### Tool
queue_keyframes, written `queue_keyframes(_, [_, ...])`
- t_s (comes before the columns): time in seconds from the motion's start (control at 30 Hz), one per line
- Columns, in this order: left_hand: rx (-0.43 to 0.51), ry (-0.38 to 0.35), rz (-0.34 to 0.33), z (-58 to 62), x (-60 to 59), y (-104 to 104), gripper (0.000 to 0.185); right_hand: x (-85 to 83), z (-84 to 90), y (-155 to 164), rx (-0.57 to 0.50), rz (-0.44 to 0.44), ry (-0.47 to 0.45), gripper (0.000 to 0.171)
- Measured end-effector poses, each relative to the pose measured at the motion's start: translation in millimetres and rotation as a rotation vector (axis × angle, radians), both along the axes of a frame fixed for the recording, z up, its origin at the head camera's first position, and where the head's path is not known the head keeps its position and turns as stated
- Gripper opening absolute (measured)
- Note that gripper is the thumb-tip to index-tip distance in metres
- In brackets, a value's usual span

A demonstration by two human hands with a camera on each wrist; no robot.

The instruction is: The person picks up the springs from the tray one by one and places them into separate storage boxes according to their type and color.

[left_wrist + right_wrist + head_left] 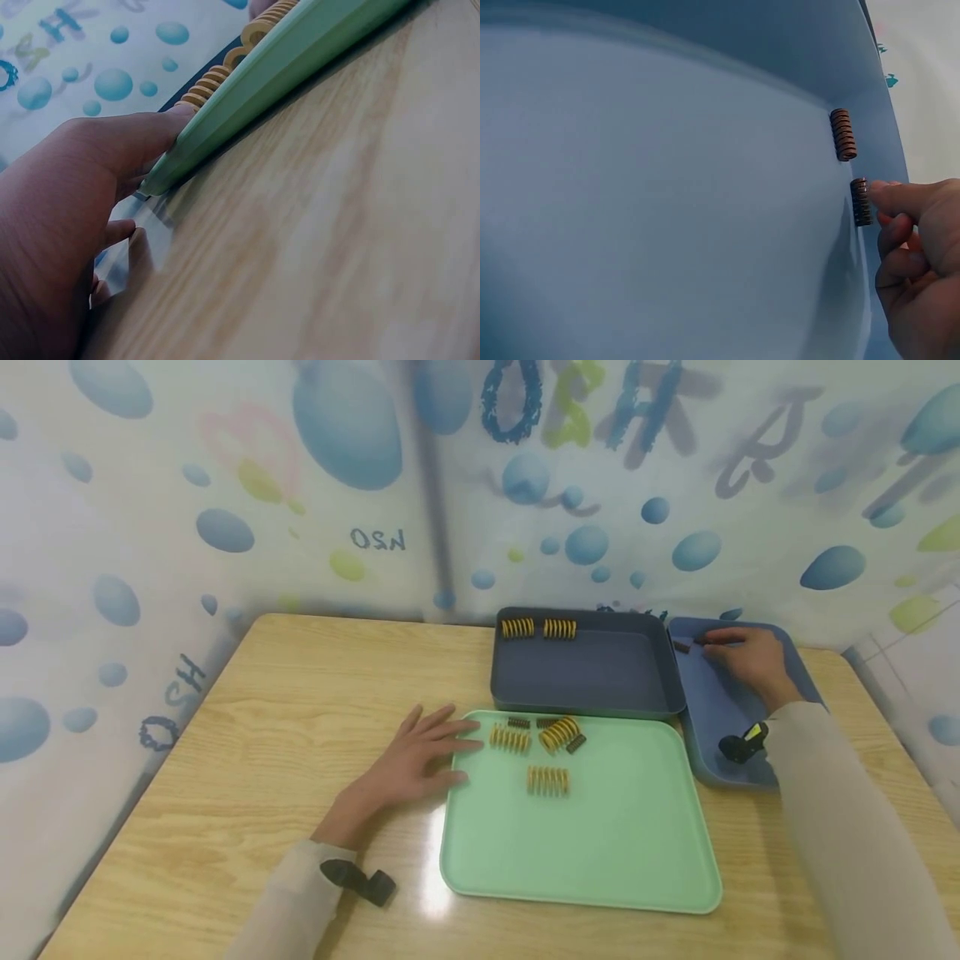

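Your right hand: (750, 656) narrowed to a pinch, the thumb and fingertips on a small dark spring (861, 202); the other fingers curl in toward your palm.
Pinched spring: inside the blue tray (723, 714), near its far end wall, on the right of the table (337, 668).
Its neighbour: a second dark spring (843, 135) lies just beside it in the blue tray, apart from your fingers.
Your left hand: (416, 760) wide, with fingers spread and mostly straight, at the left edge of the green tray (585, 852); the thumb touches the rim, and you grasp no spring with it.
Green tray: directly in front of you, with three yellow springs (548, 780) and three small dark springs (576, 743), most of them grouped toward the far left corner.
Dark tray: (607, 668) behind the green one and beside the blue one, with two yellow coils (559, 628) in a row along its far wall, at the left.
Your wrists: a black device (360, 881) on each, over pale sleeves (281, 902).
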State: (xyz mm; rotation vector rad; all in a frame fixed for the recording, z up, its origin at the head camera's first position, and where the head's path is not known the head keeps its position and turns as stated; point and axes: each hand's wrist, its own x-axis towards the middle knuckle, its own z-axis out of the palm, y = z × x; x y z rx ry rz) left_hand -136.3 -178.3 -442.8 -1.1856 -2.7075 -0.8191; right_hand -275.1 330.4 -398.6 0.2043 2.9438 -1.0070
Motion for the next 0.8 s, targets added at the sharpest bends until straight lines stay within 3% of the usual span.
queue_keyframes(0.47, [0.010,0.003,-0.010,-1.0,-0.7,0,0.044,9.6,13.2,-4,0.017,0.036,0.060,0.040])
queue_keyframes(0.8, [0.014,0.016,-0.011,-1.1,0.0,0,0.042,23.7,33.8,-10,0.032,0.125,0.095,0.047])
